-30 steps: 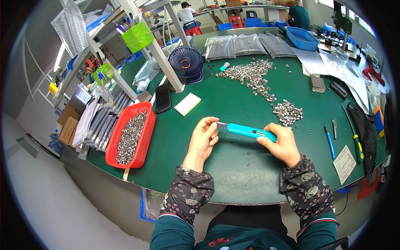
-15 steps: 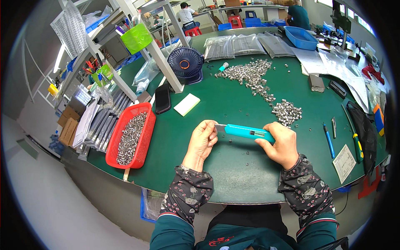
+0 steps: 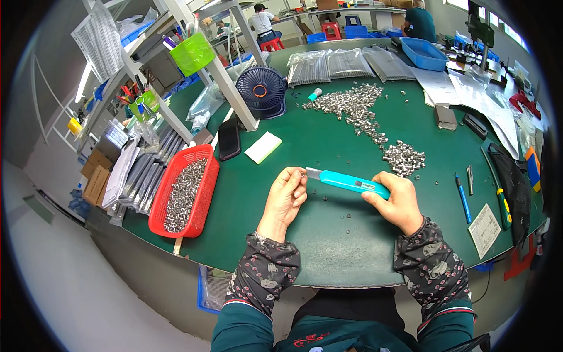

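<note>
**Head view: cutter and small part, held above green surface**

Item 1: slim turquoise plastic utility knife (image 3: pixel 350 183) with short metal blade out, held level over the dark green mat surface (image 3: pixel 328 246). Right hand (image 3: pixel 397 199) has its fingers closed round the rear of the handle. Likely light and stiff; the smooth casing may slip, so the handle is the place to grip, well clear of the sharp tip.

Item 2: tiny metal piece, too small to make out, pinched in the left hand (image 3: pixel 285 196) fingertips at the blade tip. Probably hard and easily dropped.

Nearby: red plastic mesh basket of small metal parts (image 3: pixel 183 190); loose heap of silvery metal parts (image 3: pixel 403 158).
</note>
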### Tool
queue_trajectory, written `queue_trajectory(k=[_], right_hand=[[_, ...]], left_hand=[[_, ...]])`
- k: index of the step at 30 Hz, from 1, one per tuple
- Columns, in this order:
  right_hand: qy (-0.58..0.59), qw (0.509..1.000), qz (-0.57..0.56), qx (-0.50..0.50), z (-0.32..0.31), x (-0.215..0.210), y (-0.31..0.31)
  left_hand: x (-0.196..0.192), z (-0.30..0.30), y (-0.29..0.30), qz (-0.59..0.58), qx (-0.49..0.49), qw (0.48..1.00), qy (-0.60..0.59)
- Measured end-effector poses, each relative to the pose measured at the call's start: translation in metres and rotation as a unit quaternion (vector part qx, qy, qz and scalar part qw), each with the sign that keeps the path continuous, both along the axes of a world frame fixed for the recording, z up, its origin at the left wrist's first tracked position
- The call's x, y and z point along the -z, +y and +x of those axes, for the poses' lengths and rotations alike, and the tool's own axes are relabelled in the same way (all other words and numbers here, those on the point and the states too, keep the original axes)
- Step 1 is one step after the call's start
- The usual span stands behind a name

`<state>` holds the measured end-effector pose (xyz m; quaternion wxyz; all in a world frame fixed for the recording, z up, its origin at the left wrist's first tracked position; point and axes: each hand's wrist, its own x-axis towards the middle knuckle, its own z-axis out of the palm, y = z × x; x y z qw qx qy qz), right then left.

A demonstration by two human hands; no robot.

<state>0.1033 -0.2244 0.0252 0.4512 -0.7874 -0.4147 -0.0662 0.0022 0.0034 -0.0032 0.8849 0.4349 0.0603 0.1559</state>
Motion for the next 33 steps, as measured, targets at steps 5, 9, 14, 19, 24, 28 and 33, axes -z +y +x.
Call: queue_trajectory(k=[5, 9, 14, 19, 24, 28, 33], right_hand=[[0.028, 0.999, -0.035, -0.009, 0.0001, 0.0007, 0.0004], [0.031, 0.998, -0.042, -0.02, 0.0009, 0.0018, 0.0003], [0.027, 1.0, 0.007, -0.005, 0.0016, 0.0006, 0.0013], [0.069, 0.997, 0.021, 0.001, 0.0037, 0.002, 0.0006], [0.076, 0.997, -0.03, -0.006, 0.0022, 0.0049, 0.002], [0.088, 0.995, -0.042, -0.01, 0.0023, 0.0032, 0.0018], [0.104, 0.993, -0.05, -0.023, 0.003, 0.0043, 0.0021]], left_hand=[[-0.0017, -0.0004, -0.0021, -0.008, -0.017, 1.0, 0.007], [-0.0008, -0.0006, -0.0015, -0.007, -0.017, 1.0, 0.011], [0.0004, 0.0, -0.0009, -0.021, 0.005, 1.0, 0.008], [-0.0021, -0.0004, -0.0004, 0.016, -0.021, 1.0, 0.011], [-0.0046, -0.0006, -0.0028, 0.014, -0.037, 0.999, 0.008], [-0.0041, 0.0002, -0.0026, 0.009, -0.036, 0.999, -0.001], [-0.001, 0.0014, -0.0013, 0.007, -0.032, 0.999, -0.003]])
